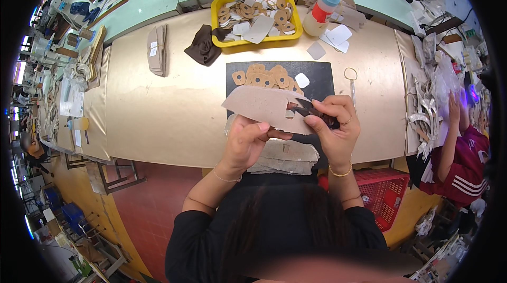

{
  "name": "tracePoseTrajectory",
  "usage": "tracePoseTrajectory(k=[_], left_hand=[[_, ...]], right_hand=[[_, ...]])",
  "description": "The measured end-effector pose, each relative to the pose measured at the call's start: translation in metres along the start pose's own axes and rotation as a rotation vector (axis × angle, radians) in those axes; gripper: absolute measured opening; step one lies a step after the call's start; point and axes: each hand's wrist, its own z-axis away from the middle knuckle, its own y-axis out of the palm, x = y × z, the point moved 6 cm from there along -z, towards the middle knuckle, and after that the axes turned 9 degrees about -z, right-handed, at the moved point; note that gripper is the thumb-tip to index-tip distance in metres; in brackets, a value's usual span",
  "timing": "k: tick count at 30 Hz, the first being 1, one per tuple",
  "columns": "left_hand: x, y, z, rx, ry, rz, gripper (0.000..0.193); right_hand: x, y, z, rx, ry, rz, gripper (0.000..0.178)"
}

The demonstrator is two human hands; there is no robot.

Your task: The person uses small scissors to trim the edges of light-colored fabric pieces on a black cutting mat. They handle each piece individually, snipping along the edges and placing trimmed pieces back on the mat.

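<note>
Panel (256, 102): flat, beige, small cutout (290, 114) near right end; held above the black mat (318, 79), left hand (247, 139) pinching its lower edge, right hand (337, 124) wrapped round black snips (304, 107) at the cutout. Red label (320, 13) on the bottle (315, 27) beyond the mat, white tag (153, 49) on the bundle (158, 62) left of the mat; print too small to read.

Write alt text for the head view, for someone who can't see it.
A person's left hand holds a flat beige piece while the right hand holds dark snips at its right end. Beneath is a black mat with tan pieces; beyond it stands a yellow tray of small cut pieces.
</note>
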Motion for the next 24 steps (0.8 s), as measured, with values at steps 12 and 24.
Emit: tracePoseTrajectory(k=[12,24], left_hand=[[0.001,0.001,0.001,0.032,0.007,0.055,0.064],[0.000,0.002,-0.002,0.069,-0.020,0.073,0.062]], right_hand=[[0.007,-0.001,-0.003,-0.018,-0.021,-0.004,0.023],[0.014,-0.006,-0.011,0.057,-0.135,0.082,0.026]])
